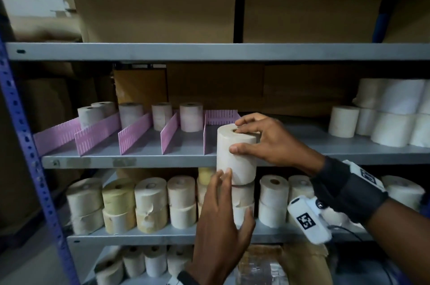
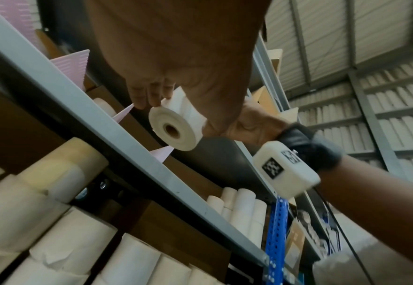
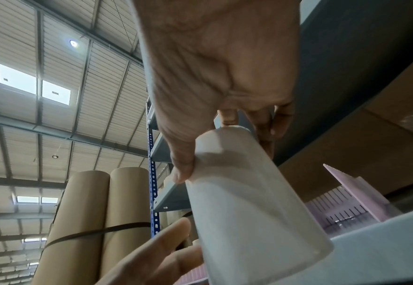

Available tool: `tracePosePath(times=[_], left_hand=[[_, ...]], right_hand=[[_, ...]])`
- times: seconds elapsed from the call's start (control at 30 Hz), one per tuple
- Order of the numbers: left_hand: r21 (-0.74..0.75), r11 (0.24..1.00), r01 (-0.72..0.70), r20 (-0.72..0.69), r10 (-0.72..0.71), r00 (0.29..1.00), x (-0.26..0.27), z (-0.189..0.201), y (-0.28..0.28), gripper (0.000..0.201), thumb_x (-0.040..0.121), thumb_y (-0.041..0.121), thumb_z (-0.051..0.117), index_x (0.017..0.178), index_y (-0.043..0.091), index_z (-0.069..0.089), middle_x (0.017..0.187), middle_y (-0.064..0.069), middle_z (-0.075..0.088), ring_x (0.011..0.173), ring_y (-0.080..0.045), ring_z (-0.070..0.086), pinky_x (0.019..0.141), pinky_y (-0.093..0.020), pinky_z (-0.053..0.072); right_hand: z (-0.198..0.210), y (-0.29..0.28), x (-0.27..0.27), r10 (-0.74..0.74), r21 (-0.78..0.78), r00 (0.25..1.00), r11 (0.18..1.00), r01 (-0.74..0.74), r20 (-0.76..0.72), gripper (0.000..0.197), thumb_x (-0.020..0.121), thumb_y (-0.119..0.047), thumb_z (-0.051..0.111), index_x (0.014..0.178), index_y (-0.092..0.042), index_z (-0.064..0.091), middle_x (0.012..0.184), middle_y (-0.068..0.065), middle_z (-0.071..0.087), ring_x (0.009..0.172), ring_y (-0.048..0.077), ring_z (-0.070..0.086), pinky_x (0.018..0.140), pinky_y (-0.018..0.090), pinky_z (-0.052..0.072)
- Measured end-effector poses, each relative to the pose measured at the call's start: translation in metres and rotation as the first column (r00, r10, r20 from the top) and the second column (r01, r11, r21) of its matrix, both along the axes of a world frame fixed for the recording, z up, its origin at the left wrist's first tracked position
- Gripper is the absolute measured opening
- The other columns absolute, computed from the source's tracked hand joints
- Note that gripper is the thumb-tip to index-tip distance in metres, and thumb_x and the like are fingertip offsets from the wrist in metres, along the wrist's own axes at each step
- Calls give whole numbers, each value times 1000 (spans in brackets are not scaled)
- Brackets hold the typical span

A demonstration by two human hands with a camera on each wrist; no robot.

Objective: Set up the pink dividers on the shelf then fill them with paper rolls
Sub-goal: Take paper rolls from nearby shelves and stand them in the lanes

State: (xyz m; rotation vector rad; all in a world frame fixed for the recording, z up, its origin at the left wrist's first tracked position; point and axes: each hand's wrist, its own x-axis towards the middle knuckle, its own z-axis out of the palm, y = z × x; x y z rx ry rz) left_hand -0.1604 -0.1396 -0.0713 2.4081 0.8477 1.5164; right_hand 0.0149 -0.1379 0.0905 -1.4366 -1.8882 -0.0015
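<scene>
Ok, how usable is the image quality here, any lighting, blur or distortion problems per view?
Head view: dim, dark corners, shelf edge bowed by the wide lens, held paper roll fairly sharp. Left wrist view: brighter, strongly tilted, the left hand close and soft. Right wrist view: skylight glare, the right hand and roll blurred.

We're in a warehouse/stockroom: grey metal shelving (image 1: 209, 52) w/ blue slotted uprights (image 1: 30, 145), cardboard cartons (image 1: 151, 1) up top, stacked paper rolls (image 1: 151, 203) lower centre, corrugated roof w/ skylights (image 3: 33, 85) upper left in the right wrist view.
</scene>
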Motion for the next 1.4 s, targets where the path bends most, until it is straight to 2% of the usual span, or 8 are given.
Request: tracePosePath(times=[0.23,0.5,0.63,0.73,0.83,1.0,1.2,1.4], left_hand=[[117,992,-56,-276,87,957,24,-3,29,80,91,42,60,156,2,37,167,-23,22,150,-40,35,109,-47,49],[81,990,-115,-355,136,925,36,-8,69,88,89,40,63,158,-2,30,169,-21,14,156,-36,25,120,-48,37],[106,982,-155,-365,183,913,45,-5,80,90,82,39,73,153,-6,40,164,-27,27,150,-40,37,116,-50,42],[108,977,-185,-356,211,910,51,-6,86,91,80,40,73,152,-6,41,164,-27,28,149,-41,37,116,-52,41],[114,972,-206,-400,235,886,55,-3,95,93,77,41,73,152,-5,42,164,-26,30,151,-40,34,119,-55,36],[191,950,-249,-480,311,820,63,11,113,84,75,41,79,141,-6,57,145,-24,57,138,-40,53,113,-59,43],[203,944,-260,-393,321,862,65,3,121,77,74,28,83,140,-5,59,141,-21,60,135,-39,56,114,-56,43],[141,948,-286,-305,317,898,75,-7,115,85,67,22,86,141,-6,57,145,-21,57,140,-40,51,116,-47,30]], right_hand=[[9,48,12,-48,-9,997,999,49,56,55,74,-46,82,118,-15,73,124,-4,58,115,11,55,98,43,51],[7,91,26,-60,-70,986,995,72,158,54,78,-53,76,117,-15,73,124,0,61,116,14,55,101,47,46],[24,104,34,-92,-145,901,975,168,425,50,83,-62,65,117,-27,72,131,-6,59,124,17,51,100,47,36],[45,112,37,21,-266,831,951,155,556,46,86,-56,66,121,-26,70,126,-6,62,118,18,55,99,47,43],[53,125,42,95,-334,803,933,134,588,39,88,-48,69,117,-22,71,115,-6,64,106,17,60,90,37,50],[51,159,51,95,-336,800,932,138,593,32,90,-41,69,109,-15,70,101,-3,64,89,17,61,75,30,47],[47,209,72,58,-425,858,884,192,510,47,91,-37,69,127,-8,59,128,9,58,113,26,58,99,45,49],[43,240,83,82,-366,874,924,114,478,29,90,-25,73,107,-2,70,105,12,72,92,29,66,80,38,52]])
